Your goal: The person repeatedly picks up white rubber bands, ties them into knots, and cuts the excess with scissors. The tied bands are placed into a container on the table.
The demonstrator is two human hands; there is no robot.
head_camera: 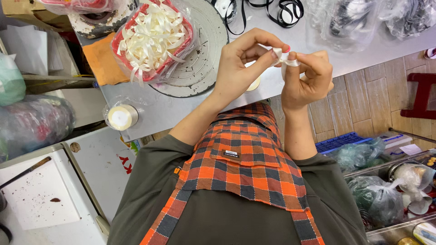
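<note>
Both hands were raised together over the near edge of the grey worktop [363, 50], fingertips meeting. The left hand [240, 61] pinched a short piece of cream ribbon [285, 59] between thumb and forefinger; the right hand [306, 77] gripped the same piece from the other side, fingers curled tight around it. The ribbon was folded into a small loop between the two hands, held clear of the worktop.

Toward the worktop's far left stood a red basket [117, 43] lined with clear plastic and heaped with finished cream ribbon bows [152, 34], resting partly on a round grey disc [206, 54]. A spool of cream ribbon [120, 117] in a plastic wrap lay at the near left corner. Loops of black ribbon [281, 11] lay along the far edge, beside clear bags [345, 18].
</note>
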